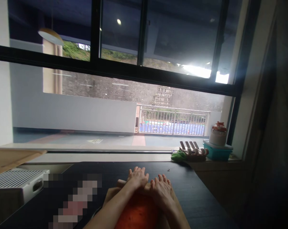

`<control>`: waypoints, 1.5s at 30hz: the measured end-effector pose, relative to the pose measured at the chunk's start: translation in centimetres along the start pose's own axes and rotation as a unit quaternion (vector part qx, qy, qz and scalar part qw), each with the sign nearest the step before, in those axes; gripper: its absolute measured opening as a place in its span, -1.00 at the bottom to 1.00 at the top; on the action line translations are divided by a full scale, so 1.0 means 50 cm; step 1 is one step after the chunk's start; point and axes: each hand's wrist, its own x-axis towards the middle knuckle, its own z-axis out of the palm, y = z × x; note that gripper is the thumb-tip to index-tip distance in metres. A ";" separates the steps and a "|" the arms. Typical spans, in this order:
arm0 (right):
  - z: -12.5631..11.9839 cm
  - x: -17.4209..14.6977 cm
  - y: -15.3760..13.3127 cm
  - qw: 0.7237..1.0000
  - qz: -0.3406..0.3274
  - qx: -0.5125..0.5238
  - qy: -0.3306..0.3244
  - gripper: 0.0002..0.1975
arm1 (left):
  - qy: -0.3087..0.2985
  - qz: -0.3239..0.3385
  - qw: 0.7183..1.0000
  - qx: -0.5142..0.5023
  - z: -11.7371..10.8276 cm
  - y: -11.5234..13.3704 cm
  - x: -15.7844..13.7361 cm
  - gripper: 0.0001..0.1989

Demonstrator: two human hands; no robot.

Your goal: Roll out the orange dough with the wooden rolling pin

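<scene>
My left hand point(138, 177) lies palm down on the far edge of a beige thing point(111, 194), its fingers stretched forward and slightly apart. Beside it to the right, my right hand point(162, 187) rests on the same edge, fingers also extended. Neither palm shows, and I see nothing gripped. Between my forearms is a bright orange surface point(138, 211); the beige material borders it, and my arms hide much of both. I cannot tell what kind of thing they form. All of this is over a dark table point(201, 203).
A blurred-out patch covers the table's left part. At far left stand a white slatted unit point(22, 184) and a tan board point(12, 159). On the window sill are a green cloth point(178, 156), brown strap-like items point(194, 152), and a teal box point(219, 152) bearing a jar point(217, 137).
</scene>
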 end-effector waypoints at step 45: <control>-0.017 -0.064 -0.017 0.999 -0.029 0.023 0.033 -0.59 | 0.013 0.002 0.999 0.036 -0.012 -0.002 -0.064 -0.49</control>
